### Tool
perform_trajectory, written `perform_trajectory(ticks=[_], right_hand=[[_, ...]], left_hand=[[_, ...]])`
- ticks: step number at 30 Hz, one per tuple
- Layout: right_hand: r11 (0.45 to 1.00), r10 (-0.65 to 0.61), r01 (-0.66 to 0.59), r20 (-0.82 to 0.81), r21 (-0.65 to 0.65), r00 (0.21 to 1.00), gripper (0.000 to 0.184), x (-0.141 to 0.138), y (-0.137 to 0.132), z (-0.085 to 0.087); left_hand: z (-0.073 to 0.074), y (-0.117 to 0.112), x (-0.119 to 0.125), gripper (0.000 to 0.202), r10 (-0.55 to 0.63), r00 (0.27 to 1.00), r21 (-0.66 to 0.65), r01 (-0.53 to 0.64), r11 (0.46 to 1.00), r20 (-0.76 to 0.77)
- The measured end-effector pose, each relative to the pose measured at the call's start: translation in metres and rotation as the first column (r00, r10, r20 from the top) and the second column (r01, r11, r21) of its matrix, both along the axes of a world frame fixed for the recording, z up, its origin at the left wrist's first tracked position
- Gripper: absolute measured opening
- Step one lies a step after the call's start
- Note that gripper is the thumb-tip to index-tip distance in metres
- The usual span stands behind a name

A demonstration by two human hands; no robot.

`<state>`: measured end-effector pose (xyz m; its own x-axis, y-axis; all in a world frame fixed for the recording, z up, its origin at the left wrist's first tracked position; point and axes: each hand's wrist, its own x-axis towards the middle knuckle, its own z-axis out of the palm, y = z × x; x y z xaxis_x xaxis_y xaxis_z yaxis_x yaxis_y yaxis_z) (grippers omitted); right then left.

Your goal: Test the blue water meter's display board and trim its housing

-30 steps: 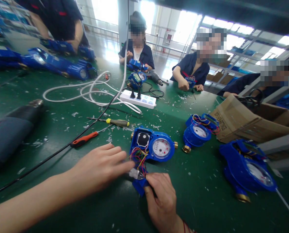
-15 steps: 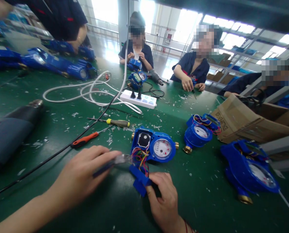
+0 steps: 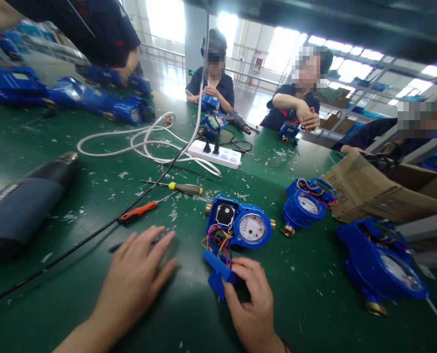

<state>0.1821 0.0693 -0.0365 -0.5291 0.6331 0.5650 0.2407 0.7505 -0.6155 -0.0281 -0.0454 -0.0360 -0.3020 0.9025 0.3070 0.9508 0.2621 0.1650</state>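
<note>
A blue water meter (image 3: 254, 229) lies on the green table with its side housing open and coloured wires (image 3: 218, 239) spilling out towards me. My right hand (image 3: 251, 304) pinches the small blue cover (image 3: 218, 267) at the end of those wires, just in front of the meter. To the left, my left hand (image 3: 139, 272) is low over the table with its fingers spread. A dark-handled tool (image 3: 116, 246) with a metal end lies behind and partly under those fingers; its kind is mostly hidden.
Beyond my left hand lie an orange screwdriver (image 3: 137, 213), a yellow-and-black screwdriver (image 3: 186, 189) and a heat gun (image 3: 23, 206). A white power strip (image 3: 214, 154) trails cables. More meters (image 3: 303, 208) and a cardboard box (image 3: 373, 191) stand right. Co-workers sit across.
My left hand has moved left and down, letting go of the metal-ended tool beside the wires. My right hand keeps hold of the cover. A co-worker opposite has raised their hands above a meter.
</note>
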Motion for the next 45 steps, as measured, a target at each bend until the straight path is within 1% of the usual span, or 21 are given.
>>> perform_trajectory(ticks=[2,4,6,8,10,11,12,14,16,17,18,19,21,23,26,29,32,35,38,41,45], right_hand=[[1.000,-0.011,0.012,0.007,-0.021,1.000,0.022,-0.001,-0.001,0.001],[0.999,-0.022,0.023,0.016,-0.044,1.000,0.022,0.000,-0.003,0.003],[0.998,-0.027,0.028,0.029,-0.047,0.999,0.019,0.001,-0.005,0.005],[0.999,-0.022,0.024,0.044,-0.046,0.999,0.019,0.004,-0.007,0.007],[0.998,-0.003,0.006,0.045,-0.059,0.999,0.025,0.008,-0.009,0.009],[0.998,0.017,-0.014,0.039,-0.065,0.999,0.028,0.009,-0.009,0.010],[0.997,0.041,-0.039,0.033,-0.066,0.999,0.031,0.010,-0.010,0.011],[0.996,0.085,-0.084,0.028,-0.040,0.996,0.032,0.012,-0.009,0.013],[0.997,0.080,-0.080,0.029,-0.014,0.996,0.032,0.015,-0.007,0.014],[0.999,0.051,-0.051,0.026,-0.012,0.998,0.031,0.016,-0.006,0.014],[1.000,0.014,-0.014,0.019,-0.019,1.000,0.030,0.017,-0.005,0.013],[0.999,-0.033,0.033,0.011,-0.035,0.999,0.028,0.017,-0.004,0.012],[0.988,-0.125,0.124,0.000,-0.095,0.992,0.026,0.018,-0.003,0.007],[0.977,-0.134,0.133,0.003,-0.167,0.991,0.031,0.017,-0.004,0.002],[0.951,0.017,-0.009,0.022,-0.309,1.000,0.053,0.012,-0.007,-0.005],[0.871,0.095,-0.063,0.042,-0.488,0.995,0.073,0.007,-0.009,-0.005],[0.800,0.110,-0.074,0.024,-0.596,0.994,0.076,0.006,-0.008,-0.001],[0.784,0.129,-0.109,-0.011,-0.612,0.992,0.072,0.011,-0.003,0.006],[0.763,0.164,-0.174,-0.074,-0.623,0.984,0.076,0.017,0.002,0.007],[0.743,0.176,-0.232,-0.151,-0.627,0.973,0.084,0.020,0.006,0.001],[0.770,0.238,-0.255,-0.107,-0.586,0.965,0.087,0.021,0.011,-0.010]], left_hand=[[-0.001,0.009,0.025,0.057,-0.141,0.961,0.026,0.139,0.990,0.237],[-0.005,0.018,0.050,0.075,-0.224,0.868,0.030,0.235,0.972,0.443],[-0.012,0.025,0.070,0.089,-0.210,0.789,0.022,0.243,0.970,0.577],[-0.017,0.030,0.082,0.094,-0.171,0.702,0.029,0.210,0.977,0.692],[-0.016,0.034,0.085,0.092,-0.138,0.562,0.047,0.173,0.984,0.815],[-0.014,0.035,0.085,0.090,-0.121,0.466,0.058,0.149,0.987,0.877],[-0.010,0.036,0.083,0.086,-0.109,0.347,0.068,0.129,0.989,0.932],[-0.002,0.036,0.077,0.079,-0.112,0.049,0.106,0.114,0.988,0.992],[0.005,0.035,0.070,0.070,-0.131,-0.276,0.168,0.116,0.979,0.952],[0.007,0.034,0.066,0.064,-0.130,-0.418,0.199,0.125,0.972,0.899],[0.008,0.033,0.063,0.058,-0.122,-0.532,0.224,0.130,0.966,0.838],[0.008,0.033,0.060,0.051,-0.110,-0.617,0.243,0.136,0.961,0.779],[0.007,0.033,0.057,0.043,-0.088,-0.720,0.268,0.139,0.953,0.688],[0.004,0.035,0.055,0.044,-0.079,-0.774,0.271,0.123,0.955,0.628],[0.001,0.040,0.055,0.047,-0.043,-0.831,0.233,0.106,0.967,0.555],[-0.001,0.045,0.056,0.041,-0.009,-0.879,0.158,0.076,0.985,0.477],[-0.001,0.048,0.058,0.036,-0.005,-0.900,0.106,0.046,0.993,0.436],[0.002,0.052,0.063,0.032,-0.012,-0.885,0.082,0.029,0.996,0.465],[0.005,0.059,0.070,0.031,-0.005,-0.870,0.061,0.029,0.998,0.493],[0.005,0.064,0.074,0.030,-0.016,-0.860,0.060,0.017,0.998,0.510],[0.000,0.064,0.072,0.025,-0.022,-0.838,0.109,0.045,0.993,0.545]])
